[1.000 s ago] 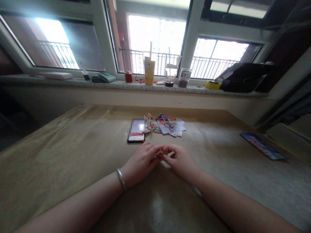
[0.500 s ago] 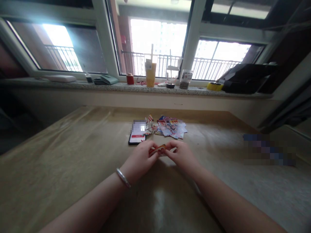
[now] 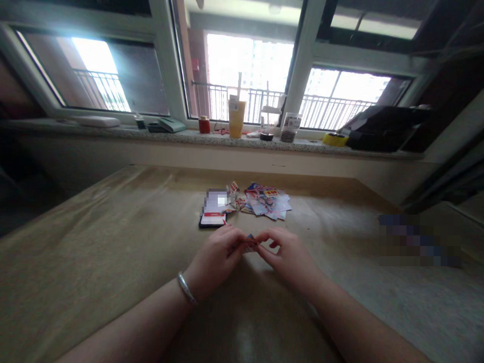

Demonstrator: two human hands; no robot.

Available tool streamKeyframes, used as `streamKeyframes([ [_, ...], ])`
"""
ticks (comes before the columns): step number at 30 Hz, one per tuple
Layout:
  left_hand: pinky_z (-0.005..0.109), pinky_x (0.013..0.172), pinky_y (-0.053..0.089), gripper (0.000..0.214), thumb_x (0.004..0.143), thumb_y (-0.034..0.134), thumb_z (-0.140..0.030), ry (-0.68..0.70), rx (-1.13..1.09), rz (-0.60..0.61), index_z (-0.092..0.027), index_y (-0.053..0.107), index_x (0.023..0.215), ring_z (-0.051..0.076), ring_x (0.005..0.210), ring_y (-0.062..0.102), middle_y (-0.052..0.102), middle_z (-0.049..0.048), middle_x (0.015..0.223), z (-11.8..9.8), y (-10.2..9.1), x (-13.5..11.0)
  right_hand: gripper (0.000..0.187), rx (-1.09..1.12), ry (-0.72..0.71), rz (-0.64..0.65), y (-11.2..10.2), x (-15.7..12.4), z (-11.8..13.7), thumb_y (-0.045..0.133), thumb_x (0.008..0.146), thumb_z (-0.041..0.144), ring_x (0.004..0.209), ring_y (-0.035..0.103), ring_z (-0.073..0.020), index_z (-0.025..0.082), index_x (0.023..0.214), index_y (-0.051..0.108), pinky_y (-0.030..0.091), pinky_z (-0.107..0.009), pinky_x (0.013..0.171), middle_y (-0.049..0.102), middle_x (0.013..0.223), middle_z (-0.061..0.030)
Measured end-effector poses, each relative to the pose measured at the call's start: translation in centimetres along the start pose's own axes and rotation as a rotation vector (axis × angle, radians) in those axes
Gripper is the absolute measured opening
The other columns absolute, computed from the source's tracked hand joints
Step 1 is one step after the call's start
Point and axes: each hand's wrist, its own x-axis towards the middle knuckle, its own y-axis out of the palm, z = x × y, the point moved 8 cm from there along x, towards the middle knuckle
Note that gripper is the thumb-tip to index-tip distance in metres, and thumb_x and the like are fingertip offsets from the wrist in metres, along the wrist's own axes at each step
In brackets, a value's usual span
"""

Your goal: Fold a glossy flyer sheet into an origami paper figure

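Note:
My left hand (image 3: 216, 254) and my right hand (image 3: 289, 254) meet at the middle of the tan table (image 3: 113, 237), fingers pinched together on a small folded piece of printed paper (image 3: 250, 243) held between them just above the surface. A silver bracelet (image 3: 186, 288) sits on my left wrist. Just beyond my hands lies a phone (image 3: 213, 210) with a lit screen, and to its right a pile of colourful printed paper pieces (image 3: 266, 201).
A stone window sill (image 3: 212, 137) runs along the back with a yellow drink cup (image 3: 236, 117), a red jar (image 3: 204, 125), a clear cup (image 3: 290, 127), a yellow tape roll (image 3: 335, 139) and a black bag (image 3: 381, 132). A flat blurred item (image 3: 418, 239) lies at the table's right.
Both hands lifted the small paper piece a little, turned it, and have come back down slightly; the paper now shows less between the fingertips. The view has tilted up a bit.

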Motion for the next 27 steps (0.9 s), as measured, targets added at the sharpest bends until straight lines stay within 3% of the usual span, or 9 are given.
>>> streamKeyframes([
  [7, 0.027, 0.070, 0.047, 0.010, 0.086, 0.052, -0.021, -0.103, -0.219, -0.122, -0.017, 0.061, 0.087, 0.015, 0.078, 0.057, 0.062, 0.0034, 0.083, 0.8, -0.8, -0.1, 0.014, 0.192, 0.072, 0.012, 0.5, 0.1, -0.8, 0.065, 0.075, 0.025, 0.080, 0.061, -0.0152, 0.021, 0.088, 0.067, 0.049, -0.026, 0.064, 0.066, 0.087, -0.0020],
  [15, 0.027, 0.072, 0.051, 0.014, 0.084, 0.056, -0.029, -0.248, -0.556, -0.165, -0.016, 0.058, 0.088, 0.016, 0.080, 0.061, 0.064, 0.0045, 0.086, 2.2, 0.6, -0.4, 0.016, 0.323, 0.031, -0.069, 0.8, 0.0, -0.9, 0.064, 0.074, 0.023, 0.088, 0.060, -0.0164, 0.022, 0.090, 0.065, 0.051, -0.028, 0.069, 0.065, 0.094, -0.0030],
  [21, 0.026, 0.074, 0.050, 0.007, 0.082, 0.059, -0.024, -0.170, -0.590, -0.224, -0.017, 0.059, 0.083, 0.015, 0.081, 0.060, 0.062, 0.0037, 0.088, 1.4, 0.3, -0.4, 0.013, 0.385, 0.094, -0.102, 1.3, -0.1, -0.9, 0.063, 0.072, 0.023, 0.086, 0.062, -0.0173, 0.020, 0.085, 0.065, 0.051, -0.028, 0.068, 0.067, 0.090, -0.0033],
  [27, 0.026, 0.075, 0.050, 0.003, 0.080, 0.062, -0.018, -0.166, -0.655, -0.161, -0.017, 0.059, 0.082, 0.015, 0.083, 0.060, 0.063, 0.0031, 0.086, 1.3, 0.7, -0.5, 0.008, 0.350, 0.098, -0.147, 0.9, -0.1, -1.2, 0.060, 0.074, 0.022, 0.082, 0.064, -0.0172, 0.020, 0.079, 0.066, 0.050, -0.028, 0.068, 0.069, 0.085, -0.0030],
])
